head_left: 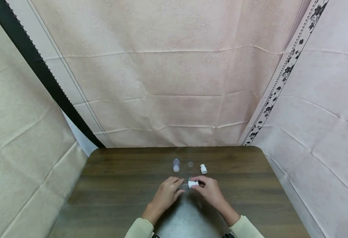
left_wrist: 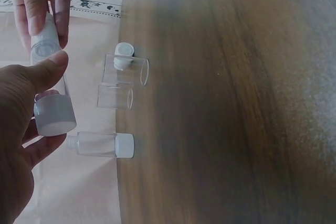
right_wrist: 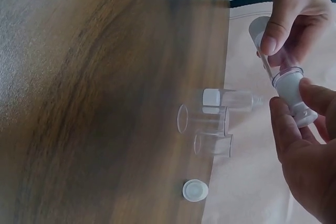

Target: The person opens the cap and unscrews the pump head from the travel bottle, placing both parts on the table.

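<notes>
Between the two hands is a clear bottle (left_wrist: 62, 85) with a white base (left_wrist: 55, 116), held tilted. My left hand (head_left: 168, 192) grips its body and base, thumb laid along the clear wall in the left wrist view. At the other end my right hand (head_left: 208, 189) pinches a white pump top (right_wrist: 289, 88) between thumb and fingers. The pump top meets the bottle's neck end; whether it is fastened, I cannot tell. A second clear bottle (right_wrist: 236, 99) with a white base stands beyond the hands on the table.
Two clear cylindrical caps (left_wrist: 126, 69) (left_wrist: 114, 96) stand near the second bottle on the wooden table (head_left: 117, 191). To their right is another white pump top (head_left: 203, 169). Pale cloth (head_left: 168, 76) hangs behind the table's far edge and at both sides.
</notes>
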`<action>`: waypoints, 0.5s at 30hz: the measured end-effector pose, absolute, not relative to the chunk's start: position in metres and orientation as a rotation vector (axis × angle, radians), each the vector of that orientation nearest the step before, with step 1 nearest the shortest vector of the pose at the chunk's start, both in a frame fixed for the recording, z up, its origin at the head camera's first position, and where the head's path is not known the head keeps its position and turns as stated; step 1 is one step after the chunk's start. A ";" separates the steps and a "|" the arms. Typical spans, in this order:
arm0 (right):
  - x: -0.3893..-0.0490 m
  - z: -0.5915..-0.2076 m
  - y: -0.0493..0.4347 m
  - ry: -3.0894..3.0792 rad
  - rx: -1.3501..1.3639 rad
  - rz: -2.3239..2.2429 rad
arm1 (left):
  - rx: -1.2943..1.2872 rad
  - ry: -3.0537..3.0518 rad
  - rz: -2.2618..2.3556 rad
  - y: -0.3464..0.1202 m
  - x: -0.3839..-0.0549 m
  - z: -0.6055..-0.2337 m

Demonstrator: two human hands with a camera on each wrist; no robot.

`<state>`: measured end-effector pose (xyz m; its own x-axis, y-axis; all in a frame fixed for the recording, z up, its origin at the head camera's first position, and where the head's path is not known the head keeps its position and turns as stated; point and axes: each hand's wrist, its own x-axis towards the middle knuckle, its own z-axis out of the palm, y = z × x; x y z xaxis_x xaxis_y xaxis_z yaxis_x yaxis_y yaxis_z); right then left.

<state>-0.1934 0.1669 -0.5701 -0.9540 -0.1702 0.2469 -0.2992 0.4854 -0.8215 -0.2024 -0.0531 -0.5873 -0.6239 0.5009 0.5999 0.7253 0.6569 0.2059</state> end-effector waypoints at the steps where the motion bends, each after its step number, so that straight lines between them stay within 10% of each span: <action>1: -0.193 -0.570 0.167 -2.587 0.420 1.477 | -0.952 -2.372 -0.605 -0.053 -0.202 -0.587; 15: -0.191 -0.570 0.167 -2.595 0.452 1.520 | -0.937 -2.357 -0.626 -0.053 -0.201 -0.590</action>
<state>-0.1914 0.1671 -0.5702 -0.9510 -0.2028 0.2336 -0.3029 0.4578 -0.8359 -0.2012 -0.0530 -0.5901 -0.6234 0.4818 0.6158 0.7239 0.6533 0.2217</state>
